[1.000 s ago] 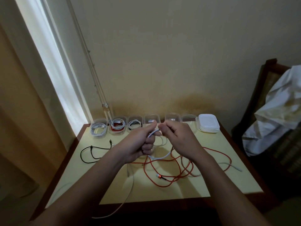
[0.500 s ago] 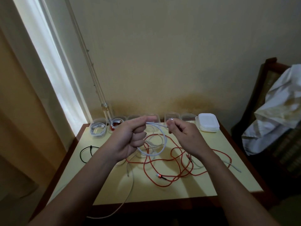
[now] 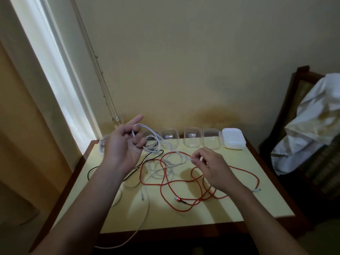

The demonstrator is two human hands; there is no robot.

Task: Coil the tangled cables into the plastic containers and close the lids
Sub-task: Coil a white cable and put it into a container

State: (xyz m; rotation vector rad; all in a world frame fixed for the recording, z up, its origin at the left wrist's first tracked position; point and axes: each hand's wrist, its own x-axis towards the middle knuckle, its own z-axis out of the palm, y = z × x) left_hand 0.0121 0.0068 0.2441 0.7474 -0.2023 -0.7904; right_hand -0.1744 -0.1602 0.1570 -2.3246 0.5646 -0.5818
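We are gripping the white cable (image 3: pixel 176 151) with both hands. Our left hand (image 3: pixel 125 146) is lifted over the far left part of the table (image 3: pixel 239 203). Its lower fingers are curling round a few loose loops of the cable, and its forefinger is pointing outward. Our right hand (image 3: pixel 208 162) is hovering lower and to the right, pinching the same cable tightly between thumb and forefinger. Between the two grips the cable is sloping down in a slack line from left to right.

Under both hands the red cable (image 3: pixel 184 183) is sprawling in wide tangled loops across the yellow tabletop, mixed with more pale cable. A black cable (image 3: pixel 93 169) is lying to the left, passing under our left wrist. Another pale cable (image 3: pixel 145 216) is trailing off the near edge.

Clear plastic containers (image 3: pixel 191 139) are standing in a row along the far edge, the leftmost ones partly hidden by our left hand. A stack of white lids (image 3: pixel 232 139) is sitting just right of the row. A chair draped in white cloth (image 3: pixel 312 129) is standing beside the table on the right.
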